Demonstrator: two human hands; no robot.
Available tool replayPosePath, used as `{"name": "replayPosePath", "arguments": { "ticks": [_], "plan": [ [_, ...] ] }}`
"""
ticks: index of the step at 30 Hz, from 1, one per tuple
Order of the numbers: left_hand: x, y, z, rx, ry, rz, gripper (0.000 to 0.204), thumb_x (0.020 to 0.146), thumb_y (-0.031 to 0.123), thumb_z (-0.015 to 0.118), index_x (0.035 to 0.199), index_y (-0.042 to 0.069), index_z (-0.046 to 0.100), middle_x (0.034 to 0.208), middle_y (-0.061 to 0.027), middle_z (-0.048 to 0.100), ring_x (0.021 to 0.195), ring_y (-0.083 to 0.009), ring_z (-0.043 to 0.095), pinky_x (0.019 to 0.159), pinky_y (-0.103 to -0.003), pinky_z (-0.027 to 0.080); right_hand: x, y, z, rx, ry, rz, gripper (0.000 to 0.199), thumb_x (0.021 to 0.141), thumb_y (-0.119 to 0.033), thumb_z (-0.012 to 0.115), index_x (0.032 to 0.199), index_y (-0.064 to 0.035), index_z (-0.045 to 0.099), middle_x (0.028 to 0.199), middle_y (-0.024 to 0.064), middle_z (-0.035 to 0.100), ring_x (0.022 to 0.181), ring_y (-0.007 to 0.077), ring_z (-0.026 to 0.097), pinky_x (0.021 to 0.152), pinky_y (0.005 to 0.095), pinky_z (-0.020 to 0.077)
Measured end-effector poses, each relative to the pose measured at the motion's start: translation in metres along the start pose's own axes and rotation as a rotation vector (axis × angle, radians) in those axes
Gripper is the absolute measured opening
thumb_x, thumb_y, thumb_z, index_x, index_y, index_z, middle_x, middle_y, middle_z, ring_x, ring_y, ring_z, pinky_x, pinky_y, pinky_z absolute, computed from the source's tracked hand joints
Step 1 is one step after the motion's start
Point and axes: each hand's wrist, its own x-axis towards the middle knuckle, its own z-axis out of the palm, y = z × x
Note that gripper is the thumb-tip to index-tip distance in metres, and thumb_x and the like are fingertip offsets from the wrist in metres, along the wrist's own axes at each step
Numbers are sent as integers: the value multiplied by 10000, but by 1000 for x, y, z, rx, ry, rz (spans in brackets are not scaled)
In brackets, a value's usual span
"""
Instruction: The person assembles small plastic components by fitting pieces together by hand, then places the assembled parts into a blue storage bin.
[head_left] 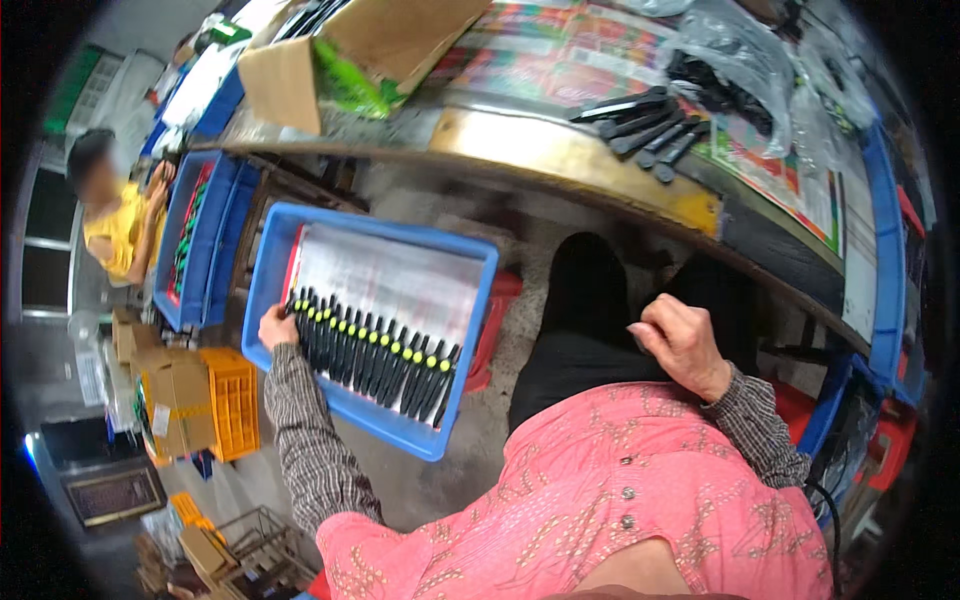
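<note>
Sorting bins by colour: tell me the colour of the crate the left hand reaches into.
Blue crate, seen in the head view.

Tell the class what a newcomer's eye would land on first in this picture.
Most striking is the blue tray left of centre, with a neat row of black tools with yellow dots; the left hand touches the row's left end. The right hand rests on a dark-trousered lap, and loose black tools lie on the workbench above.
</note>
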Motion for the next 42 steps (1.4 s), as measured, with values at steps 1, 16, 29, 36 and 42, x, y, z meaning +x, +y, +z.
{"name": "replayPosePath", "arguments": {
  "ticks": [1,16,29,36,42],
  "plan": [
    [0,-2,-1,5,0,-15,281,676,89,704,957,85,695,860,-110,693,817,-254,669,776,-346,512,0,1,0,0,2,-8,187,755,-101,696,739,-32,523,668,107,509,570,285,551,491,365,427],
    [-2,7,-6,-4,-28,-138,276,704,120,640,971,126,709,890,-80,701,869,-222,670,826,-323,509,1,4,-3,35,-55,64,136,804,-5,635,766,7,505,660,96,471,519,202,472,477,306,364],
    [7,-6,-2,40,-90,-77,286,659,168,732,940,120,719,895,-96,697,864,-239,667,816,-333,511,1,4,6,1,-90,65,140,829,-34,629,778,10,506,659,82,453,515,166,445,472,290,347],
    [15,-20,1,-119,-159,-194,264,647,210,795,873,89,734,801,-71,705,765,-163,670,764,-281,507,0,7,12,4,-110,86,144,838,-43,625,778,10,505,660,83,450,518,169,442,476,292,347],
    [24,-27,-5,-478,-245,-342,195,700,122,770,863,28,715,742,-58,684,650,-123,635,617,-250,495,1,8,15,6,-119,75,151,844,-55,625,783,11,504,663,84,449,524,167,447,481,285,349]
  ]
}}
